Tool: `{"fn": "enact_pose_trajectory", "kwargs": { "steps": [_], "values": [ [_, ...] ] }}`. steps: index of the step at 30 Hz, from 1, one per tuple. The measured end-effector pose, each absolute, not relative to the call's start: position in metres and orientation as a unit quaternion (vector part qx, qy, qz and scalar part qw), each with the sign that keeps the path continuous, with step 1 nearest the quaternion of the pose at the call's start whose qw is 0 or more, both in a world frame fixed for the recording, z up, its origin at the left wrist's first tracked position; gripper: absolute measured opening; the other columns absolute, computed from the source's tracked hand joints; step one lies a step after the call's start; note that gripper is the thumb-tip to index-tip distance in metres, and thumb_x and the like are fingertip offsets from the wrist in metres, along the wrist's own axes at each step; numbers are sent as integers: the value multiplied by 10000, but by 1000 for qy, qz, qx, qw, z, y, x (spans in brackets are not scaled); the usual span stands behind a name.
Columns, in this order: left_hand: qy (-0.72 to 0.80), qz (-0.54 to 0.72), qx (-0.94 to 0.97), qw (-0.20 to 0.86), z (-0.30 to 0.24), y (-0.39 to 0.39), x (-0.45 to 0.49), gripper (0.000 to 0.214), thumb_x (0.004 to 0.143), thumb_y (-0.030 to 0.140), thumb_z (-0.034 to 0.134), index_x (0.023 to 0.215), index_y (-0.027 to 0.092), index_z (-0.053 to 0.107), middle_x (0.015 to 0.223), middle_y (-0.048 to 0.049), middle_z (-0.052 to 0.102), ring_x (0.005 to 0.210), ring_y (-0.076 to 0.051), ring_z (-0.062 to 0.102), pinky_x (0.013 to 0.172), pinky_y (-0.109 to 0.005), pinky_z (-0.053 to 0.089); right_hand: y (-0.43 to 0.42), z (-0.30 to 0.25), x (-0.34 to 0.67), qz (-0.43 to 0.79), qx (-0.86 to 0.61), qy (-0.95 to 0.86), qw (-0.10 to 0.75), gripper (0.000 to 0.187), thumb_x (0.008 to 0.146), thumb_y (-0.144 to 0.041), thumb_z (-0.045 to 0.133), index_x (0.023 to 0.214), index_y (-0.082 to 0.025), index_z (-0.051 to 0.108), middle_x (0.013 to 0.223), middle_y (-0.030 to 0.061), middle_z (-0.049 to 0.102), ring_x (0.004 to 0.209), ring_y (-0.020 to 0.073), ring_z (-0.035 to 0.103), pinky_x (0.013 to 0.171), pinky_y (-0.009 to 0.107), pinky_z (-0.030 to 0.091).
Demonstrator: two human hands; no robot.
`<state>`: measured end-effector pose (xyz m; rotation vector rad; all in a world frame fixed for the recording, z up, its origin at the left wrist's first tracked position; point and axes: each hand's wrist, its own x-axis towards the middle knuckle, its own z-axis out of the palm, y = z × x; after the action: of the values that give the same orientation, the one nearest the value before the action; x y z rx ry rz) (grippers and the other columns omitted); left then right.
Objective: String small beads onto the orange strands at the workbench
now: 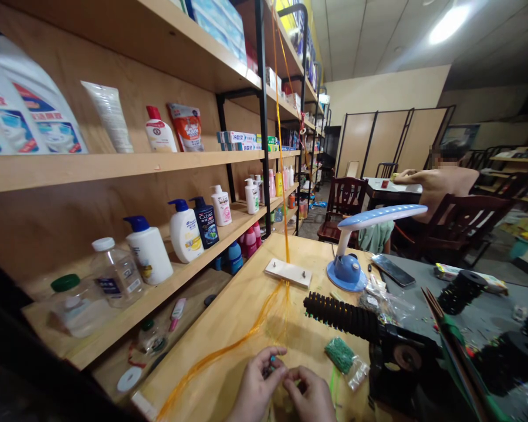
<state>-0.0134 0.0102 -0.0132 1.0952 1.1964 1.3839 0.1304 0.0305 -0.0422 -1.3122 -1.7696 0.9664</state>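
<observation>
My left hand (257, 387) and my right hand (310, 398) meet at the bottom of the view, fingertips pinched close together. A small teal bead (271, 366) shows between my left fingers, and a tiny green bead (297, 381) sits at my right fingertips. Orange-yellow threads (278, 299) run from near my hands to a white board with upright bolts (288, 272), then up toward the shelf. A clear bag of green beads (339, 355) lies right of my hands on the wooden workbench (229, 337).
A black ribbed roller on a stand (341, 316) lies to the right, beside a blue desk lamp (347, 272) and a phone (393, 269). Shelves of shampoo bottles (185, 231) line the left. A seated person (449, 187) works at a table behind.
</observation>
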Motion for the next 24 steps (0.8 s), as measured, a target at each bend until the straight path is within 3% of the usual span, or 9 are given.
{"fn": "enact_pose_trajectory", "kwargs": {
  "steps": [4, 9, 14, 21, 24],
  "values": [
    [490, 567, 455, 481, -11, 11, -14, 338, 710, 340, 767, 984, 151, 709, 696, -8, 662, 678, -189, 625, 673, -289, 483, 29, -44, 132, 389, -505, -689, 345, 170, 787, -295, 599, 766, -190, 731, 657, 30, 735, 518, 180, 614, 505, 236, 404],
    [506, 544, 478, 468, -10, 10, -14, 296, 705, 282, 738, 967, 146, 718, 726, -26, 676, 688, -199, 630, 679, -296, 493, 29, -28, 140, 431, -481, -646, 407, 327, 829, -446, 601, 968, -177, 725, 891, 93, 776, 613, 207, 671, 571, 263, 479],
    [497, 460, 584, 447, -6, 9, -13, 240, 734, 138, 642, 952, 155, 741, 776, -42, 714, 757, -211, 649, 720, -284, 495, 37, -4, 137, 478, -474, -566, 475, 395, 781, -541, 649, 872, -164, 724, 794, 98, 760, 718, 253, 693, 647, 293, 512],
    [478, 356, 704, 387, 13, 9, -13, 323, 734, 67, 564, 983, 159, 748, 730, -27, 719, 678, -181, 618, 650, -245, 456, 52, 0, 127, 523, -469, -516, 490, 434, 680, -594, 711, 691, -162, 676, 556, 3, 633, 543, 186, 614, 510, 251, 453],
    [474, 332, 720, 384, 23, 7, -12, 367, 726, 59, 558, 1015, 180, 750, 777, -32, 745, 707, -190, 638, 674, -252, 465, 49, 1, 130, 522, -470, -516, 490, 472, 668, -626, 705, 603, -159, 693, 506, 5, 620, 525, 180, 596, 519, 252, 441]
  ]
}}
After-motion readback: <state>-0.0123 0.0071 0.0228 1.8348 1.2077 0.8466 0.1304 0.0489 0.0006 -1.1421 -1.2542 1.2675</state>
